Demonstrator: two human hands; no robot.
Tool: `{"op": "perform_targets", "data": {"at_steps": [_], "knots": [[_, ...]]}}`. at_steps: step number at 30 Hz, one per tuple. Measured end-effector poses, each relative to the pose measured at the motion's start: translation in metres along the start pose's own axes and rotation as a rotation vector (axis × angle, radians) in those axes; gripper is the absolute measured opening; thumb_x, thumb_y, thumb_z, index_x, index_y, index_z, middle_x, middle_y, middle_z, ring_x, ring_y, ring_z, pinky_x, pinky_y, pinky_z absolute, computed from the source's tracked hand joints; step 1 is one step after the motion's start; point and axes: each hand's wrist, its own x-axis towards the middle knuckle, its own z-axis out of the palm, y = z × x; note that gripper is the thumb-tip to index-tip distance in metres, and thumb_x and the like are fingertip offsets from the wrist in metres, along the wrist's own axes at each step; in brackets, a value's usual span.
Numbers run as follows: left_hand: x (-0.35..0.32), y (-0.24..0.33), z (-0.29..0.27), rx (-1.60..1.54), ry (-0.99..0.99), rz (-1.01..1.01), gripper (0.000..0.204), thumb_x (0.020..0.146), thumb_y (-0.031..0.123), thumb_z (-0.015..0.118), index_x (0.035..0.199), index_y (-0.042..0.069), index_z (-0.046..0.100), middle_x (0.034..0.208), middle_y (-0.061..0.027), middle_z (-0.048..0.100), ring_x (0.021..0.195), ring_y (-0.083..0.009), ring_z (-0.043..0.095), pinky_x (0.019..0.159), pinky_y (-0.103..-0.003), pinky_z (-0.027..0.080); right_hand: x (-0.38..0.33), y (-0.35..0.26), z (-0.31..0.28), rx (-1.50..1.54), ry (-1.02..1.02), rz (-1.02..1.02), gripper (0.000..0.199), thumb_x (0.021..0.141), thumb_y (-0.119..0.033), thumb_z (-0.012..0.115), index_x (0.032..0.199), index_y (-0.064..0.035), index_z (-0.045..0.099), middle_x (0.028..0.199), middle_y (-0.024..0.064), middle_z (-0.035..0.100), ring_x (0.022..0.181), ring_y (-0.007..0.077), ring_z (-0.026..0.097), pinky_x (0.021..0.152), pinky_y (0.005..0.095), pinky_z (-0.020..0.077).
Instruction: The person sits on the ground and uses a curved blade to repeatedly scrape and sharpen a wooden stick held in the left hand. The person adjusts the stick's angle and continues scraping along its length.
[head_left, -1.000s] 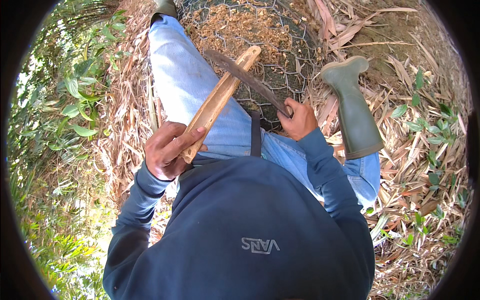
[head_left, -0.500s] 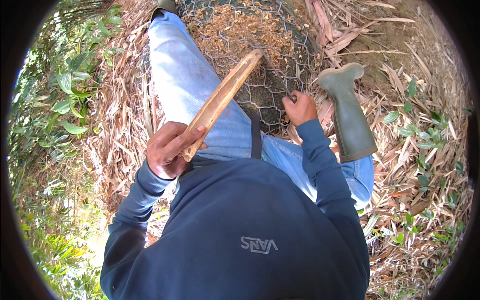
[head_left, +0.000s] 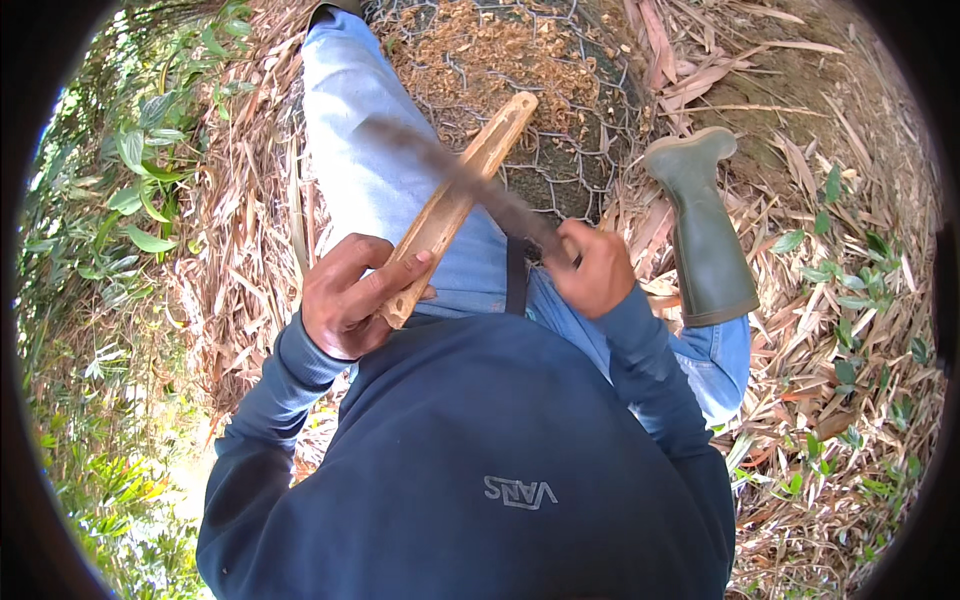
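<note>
Left hand (head_left: pixel 360 298) curled in a grip — right hand (head_left: pixel 594 270) fisted — forearms (head_left: pixel 290 385) angled inward.

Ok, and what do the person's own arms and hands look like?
The left sleeve and right sleeve are long, dark navy-blue and plain, with no cables or markings visible on them. A snug, ribbed cuff shows at the left wrist. The hands, left and right, wear no gloves.

Outdoors | ground (head_left: pixel 765 85): dry leaves (head_left: pixel 240 300) | left edge: green foliage (head_left: pixel 135 170) | far right corner: bare soil (head_left: pixel 815 75) | light: bright daylight
</note>
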Motion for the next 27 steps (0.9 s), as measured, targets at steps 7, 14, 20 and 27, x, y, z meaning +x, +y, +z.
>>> {"op": "perform_targets", "data": {"at_steps": [7,14,20,27], "knots": [[-0.006,0.002,0.003,-0.001,0.051,-0.013,0.042,0.067,0.008,0.083,0.106,0.005,0.068,0.076,-0.0105,0.063,0.065,-0.0217,0.061,0.056,-0.030,0.046,0.016,0.014,0.018,0.046,0.073,-0.030,0.020,0.077,-0.020,0.068,0.078,-0.0025,0.059,0.062,0.0203,0.060,0.063,0.0412,0.062,0.055,0.0462,0.0465],[-0.011,-0.002,0.002,0.002,0.042,-0.038,0.040,0.067,0.003,0.082,0.104,0.003,0.068,0.078,-0.0101,0.064,0.067,-0.0211,0.062,0.057,-0.030,0.048,0.001,-0.010,0.010,-0.069,0.039,-0.158,0.019,0.075,-0.020,0.070,0.079,-0.0034,0.061,0.063,0.0199,0.060,0.064,0.0403,0.063,0.057,0.0458,0.0480],[-0.014,-0.005,0.001,0.002,0.073,-0.049,0.040,0.067,0.004,0.082,0.105,0.003,0.068,0.078,-0.0101,0.064,0.067,-0.0213,0.062,0.058,-0.030,0.048,0.024,0.006,0.021,-0.069,0.120,0.007,0.021,0.076,-0.023,0.071,0.078,-0.0042,0.061,0.063,0.0191,0.061,0.062,0.0405,0.062,0.057,0.0468,0.0480],[-0.013,-0.001,0.006,0.003,0.076,-0.054,0.038,0.069,0.006,0.082,0.105,0.004,0.068,0.079,-0.0103,0.065,0.069,-0.0209,0.063,0.059,-0.030,0.048,0.026,0.013,0.017,-0.130,0.094,0.030,0.021,0.075,-0.022,0.071,0.083,-0.0030,0.065,0.066,0.0210,0.062,0.065,0.0400,0.064,0.058,0.0450,0.0494]]}}
